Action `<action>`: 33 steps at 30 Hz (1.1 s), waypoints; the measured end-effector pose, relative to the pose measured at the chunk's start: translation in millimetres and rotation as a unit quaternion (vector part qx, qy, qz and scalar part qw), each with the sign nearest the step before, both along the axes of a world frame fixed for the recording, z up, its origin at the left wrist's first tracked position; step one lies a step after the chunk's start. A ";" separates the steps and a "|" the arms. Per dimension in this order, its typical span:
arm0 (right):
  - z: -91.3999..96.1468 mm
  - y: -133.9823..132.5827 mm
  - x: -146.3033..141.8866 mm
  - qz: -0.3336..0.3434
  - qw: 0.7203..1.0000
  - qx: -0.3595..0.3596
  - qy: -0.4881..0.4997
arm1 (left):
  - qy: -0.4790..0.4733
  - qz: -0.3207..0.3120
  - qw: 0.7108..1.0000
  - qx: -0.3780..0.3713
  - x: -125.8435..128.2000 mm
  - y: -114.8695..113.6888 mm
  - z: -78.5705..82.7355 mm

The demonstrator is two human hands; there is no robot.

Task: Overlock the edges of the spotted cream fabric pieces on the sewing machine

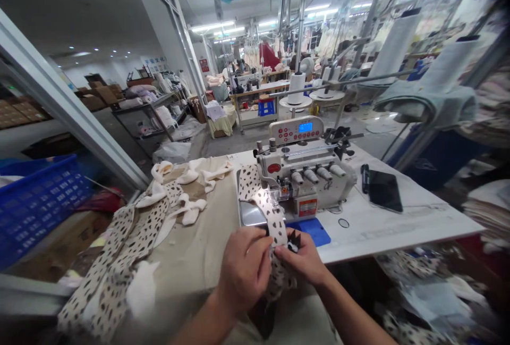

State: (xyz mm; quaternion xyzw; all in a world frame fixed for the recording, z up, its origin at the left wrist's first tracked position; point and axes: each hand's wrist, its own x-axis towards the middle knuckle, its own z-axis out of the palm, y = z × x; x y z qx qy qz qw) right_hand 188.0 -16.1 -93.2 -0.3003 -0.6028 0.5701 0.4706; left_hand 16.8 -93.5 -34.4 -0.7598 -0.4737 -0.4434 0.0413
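Observation:
A strip of cream fabric with dark spots [271,212] runs from the foot of a white overlock sewing machine [300,169] down to my hands. My left hand [244,269] pinches the strip just in front of the machine, and my right hand [300,259] grips its gathered end beside it. A dark, jagged bit of the cloth sticks up between them. More of the same spotted fabric [119,257] lies in loose lengths on a beige cloth to the left. My fingers hide part of the gathered end.
The white sewing table [402,233] holds a black tablet or phone [384,191] to the right of the machine. White thread cones [297,88] stand behind it. A blue plastic crate [40,201] sits at the left, and fabric is heaped below the table's right side.

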 end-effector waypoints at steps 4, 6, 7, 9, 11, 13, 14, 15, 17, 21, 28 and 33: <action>4.3 -0.1 -1.0 -0.008 1.000 0.014 0.010 | 0.105 -0.054 0.993 -0.025 -4.3 43.7 34.3; 4.0 0.3 -2.1 -0.017 1.000 0.007 0.009 | 0.120 -0.057 0.990 -0.048 -4.0 57.9 36.2; 3.1 0.6 -2.6 -0.019 1.000 0.001 0.009 | 0.120 -0.055 0.990 -0.054 -4.1 62.5 35.1; 0.5 1.3 -3.8 -0.021 1.000 -0.015 0.012 | 0.119 -0.054 0.990 -0.058 -4.9 67.5 32.4; -1.8 1.7 -4.9 -0.024 0.999 -0.027 0.019 | 0.118 -0.054 0.990 -0.048 -5.8 67.8 31.0; -2.5 2.0 -6.3 -0.039 0.999 -0.027 0.026 | 0.111 -0.055 0.992 -0.032 -5.8 65.5 30.9; -2.1 2.1 -7.1 -0.051 0.998 -0.021 0.023 | 0.109 -0.059 0.992 -0.026 -5.4 64.1 31.1; -1.4 2.1 -7.9 -0.065 0.998 -0.011 0.017 | 0.109 -0.066 0.992 -0.024 -5.1 62.9 31.2; 0.5 1.9 -9.3 -0.082 0.997 0.013 -0.003 | 0.115 -0.078 0.990 -0.025 -4.8 61.9 31.5; 3.7 1.5 -10.6 -0.044 0.996 0.066 -0.031 | 0.124 -0.055 0.990 -0.028 -6.6 64.0 32.2; 4.7 2.1 -7.8 -0.042 0.998 0.037 -0.005 | 0.143 -0.064 0.988 -0.009 -3.2 56.1 28.1; 2.0 1.3 -5.9 -0.051 0.999 0.008 0.005 | 0.153 -0.037 0.987 -0.016 -2.6 57.1 30.8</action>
